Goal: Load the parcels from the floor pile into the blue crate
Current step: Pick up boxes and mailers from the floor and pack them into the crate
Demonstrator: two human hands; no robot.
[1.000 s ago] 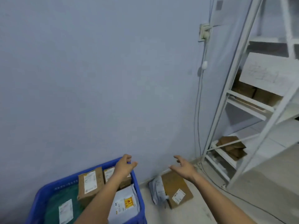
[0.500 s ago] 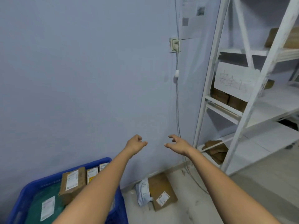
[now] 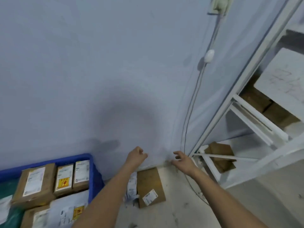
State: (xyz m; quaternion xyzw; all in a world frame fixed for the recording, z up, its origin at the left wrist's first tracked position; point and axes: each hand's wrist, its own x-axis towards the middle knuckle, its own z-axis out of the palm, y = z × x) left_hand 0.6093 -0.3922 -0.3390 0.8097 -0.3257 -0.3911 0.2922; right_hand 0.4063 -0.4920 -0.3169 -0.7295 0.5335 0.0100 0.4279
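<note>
Both arms stretched fwd toward base of pale blue-grey wall. Left hand held in air near wall, fingers loosely curled, thumb fwd, gripping nothing. Right hand just beside it, apart, fingers spread and slightly bent, also holding nothing, hovering above floor near wall corner. On concrete floor below and between hands: flat brown cardboard parcel w/ white label near its front edge, lying against wall base; touching its left side, crumpled grey poly mailer, partly hidden by left forearm. Blue crate at lower left, against wall, well left of floor parcels; inside, at the back, large brown box w/ white label, beside it two smaller brown boxes side by side, one w/ yellow-red sticker; in front a grey mailer w/ yellow sticker and another brown box at frame bottom; green liner showing at left. Right side: white metal shelving rack, brown cardboard pieces on bottom shelf, more brown boxes on a higher shelf behind white card w/ faint writing, text unreadable. Grey cable running down wall from socket at top, white inline lump partway, trailing onto floor past right forearm.
</note>
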